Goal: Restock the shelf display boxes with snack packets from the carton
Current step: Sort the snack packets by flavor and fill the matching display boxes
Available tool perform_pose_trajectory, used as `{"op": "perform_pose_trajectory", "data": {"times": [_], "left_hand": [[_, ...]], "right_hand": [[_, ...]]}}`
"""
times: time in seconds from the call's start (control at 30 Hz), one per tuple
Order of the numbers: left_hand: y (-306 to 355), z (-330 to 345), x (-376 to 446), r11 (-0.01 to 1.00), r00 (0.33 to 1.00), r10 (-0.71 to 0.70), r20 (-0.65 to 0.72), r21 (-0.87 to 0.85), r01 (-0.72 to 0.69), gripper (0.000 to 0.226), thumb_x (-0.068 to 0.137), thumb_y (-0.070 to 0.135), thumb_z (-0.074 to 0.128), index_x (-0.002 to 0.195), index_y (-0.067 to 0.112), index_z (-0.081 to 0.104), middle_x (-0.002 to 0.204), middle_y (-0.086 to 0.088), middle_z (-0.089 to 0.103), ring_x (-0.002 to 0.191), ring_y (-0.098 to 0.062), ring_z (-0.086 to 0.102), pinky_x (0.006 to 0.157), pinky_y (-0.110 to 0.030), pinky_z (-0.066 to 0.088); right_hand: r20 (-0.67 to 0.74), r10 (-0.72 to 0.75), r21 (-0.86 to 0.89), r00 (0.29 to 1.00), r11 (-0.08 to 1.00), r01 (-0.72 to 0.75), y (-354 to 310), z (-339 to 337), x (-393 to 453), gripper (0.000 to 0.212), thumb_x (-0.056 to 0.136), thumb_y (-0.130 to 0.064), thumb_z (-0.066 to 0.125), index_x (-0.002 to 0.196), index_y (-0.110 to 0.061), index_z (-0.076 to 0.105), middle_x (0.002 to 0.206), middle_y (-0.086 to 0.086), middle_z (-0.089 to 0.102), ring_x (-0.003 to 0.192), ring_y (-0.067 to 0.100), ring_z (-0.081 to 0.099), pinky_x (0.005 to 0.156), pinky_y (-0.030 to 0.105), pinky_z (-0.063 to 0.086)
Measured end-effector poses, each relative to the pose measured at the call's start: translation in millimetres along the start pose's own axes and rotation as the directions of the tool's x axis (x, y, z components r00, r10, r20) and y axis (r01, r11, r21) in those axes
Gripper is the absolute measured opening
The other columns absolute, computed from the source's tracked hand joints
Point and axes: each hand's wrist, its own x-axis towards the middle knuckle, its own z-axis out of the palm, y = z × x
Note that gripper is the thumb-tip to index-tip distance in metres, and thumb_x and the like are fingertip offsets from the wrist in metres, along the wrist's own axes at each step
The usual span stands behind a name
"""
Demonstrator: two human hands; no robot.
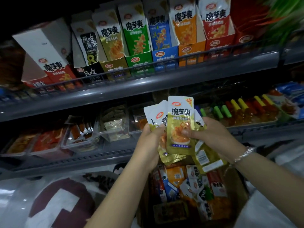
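Both hands hold a fanned bunch of gold snack packets (178, 129) in front of the middle shelf. My left hand (151, 142) grips the bunch from the left. My right hand (212, 132) holds it from the right, thumb pressed on the front packet. Below them the brown carton (238, 183) stands open, filled with mixed packets in orange, blue, red and gold. On the top shelf stands a row of display boxes; the gold display box (111, 46) is third from the left, between a black one (87, 51) and a green one (138, 38).
A wire rail (148, 66) runs along the front of the top shelf. The middle shelf carries clear plastic trays (113, 125) of snacks and colourful sticks (243, 109) at right. A dark red and white bag (62, 199) lies at lower left.
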Motion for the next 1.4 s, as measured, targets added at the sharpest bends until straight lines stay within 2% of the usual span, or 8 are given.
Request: {"op": "perform_pose_trajectory", "data": {"times": [0.13,0.27,0.37,0.57,0.8,0.93,1.2,1.4], "left_hand": [[-5,2,2,0.984,0.996,0.085,-0.024,0.159,-0.08,0.05,0.078,0.004,0.074,0.12,0.017,0.05,0.109,-0.005,0.07,0.095,-0.022,0.069,0.087,-0.045,0.055],[3,0,5,0.998,0.994,0.059,-0.088,-0.026,-0.062,0.036,0.084,-0.007,0.062,0.112,0.014,0.053,0.097,-0.008,0.072,0.081,-0.024,0.071,0.071,-0.043,0.057],[9,-8,8,0.987,0.989,0.053,-0.141,-0.146,-0.073,0.028,0.089,-0.008,0.052,0.102,0.017,0.053,0.087,-0.006,0.07,0.066,-0.019,0.07,0.063,-0.04,0.056],[11,-2,6,0.978,0.982,0.023,-0.187,-0.202,-0.061,0.025,0.092,-0.009,0.045,0.103,0.012,0.05,0.091,-0.011,0.065,0.074,-0.027,0.065,0.078,-0.051,0.052],[-1,10,3,0.99,0.987,-0.007,-0.158,-0.14,-0.015,0.028,0.089,-0.008,0.045,0.11,0.01,0.047,0.091,-0.011,0.062,0.076,-0.024,0.063,0.057,-0.034,0.054],[-11,10,10,0.985,0.99,-0.055,-0.131,-0.171,0.032,0.046,0.077,-0.004,0.051,0.122,0.004,0.046,0.103,-0.019,0.064,0.089,-0.034,0.063,0.072,-0.048,0.055],[-15,15,12,0.934,0.994,-0.101,-0.037,-0.348,0.082,0.051,0.083,0.018,0.062,0.132,0.011,0.05,0.114,-0.014,0.067,0.087,-0.029,0.067,0.066,-0.038,0.057],[-18,20,14,0.984,0.996,0.056,-0.07,-0.165,-0.067,0.059,0.075,0.033,0.075,0.129,0.026,0.054,0.114,0.001,0.07,0.105,-0.019,0.067,0.088,-0.042,0.054]], "right_hand": [[-0.059,-0.01,0.018,0.998,1.0,0.011,2,5,2,0.027,0.069,-0.037,0.079,0.088,-0.027,0.062,0.087,-0.013,0.065,0.083,0.005,0.06,0.066,0.024,0.045],[-0.042,0.028,0.208,0.999,0.978,-0.019,1,-2,6,0.018,0.077,-0.029,0.073,0.092,-0.025,0.063,0.085,-0.01,0.07,0.068,0.001,0.066,0.055,0.015,0.048],[-0.105,0.085,0.32,0.991,0.946,-0.047,5,-12,11,0.021,0.081,-0.027,0.07,0.099,-0.019,0.064,0.087,-0.002,0.073,0.086,0.017,0.07,0.077,0.035,0.055],[-0.137,0.154,0.424,0.979,0.902,-0.083,4,-10,10,0.085,0.056,-0.052,0.081,0.125,-0.012,0.054,0.118,0.009,0.065,0.11,0.03,0.061,0.096,0.055,0.046],[-0.357,-0.174,0.037,0.918,0.979,0.2,1,2,-2,0.019,0.083,-0.026,0.07,0.096,-0.019,0.057,0.09,-0.004,0.067,0.077,0.009,0.065,0.059,0.023,0.052],[-0.31,-0.18,0.026,0.934,0.98,0.198,4,11,-2,0.026,0.085,-0.027,0.069,0.107,-0.021,0.057,0.097,-0.007,0.066,0.087,0.012,0.065,0.07,0.031,0.055],[-0.134,-0.171,0.031,0.976,0.984,0.177,6,24,-5,0.023,0.095,-0.027,0.053,0.118,-0.03,0.054,0.106,-0.014,0.063,0.099,0.006,0.059,0.08,0.024,0.048],[-0.017,-0.095,0.051,0.995,0.994,0.095,2,28,-12,0.046,0.098,-0.049,0.027,0.137,-0.032,0.043,0.124,-0.019,0.047,0.118,0.003,0.044,0.094,0.022,0.035]]}}
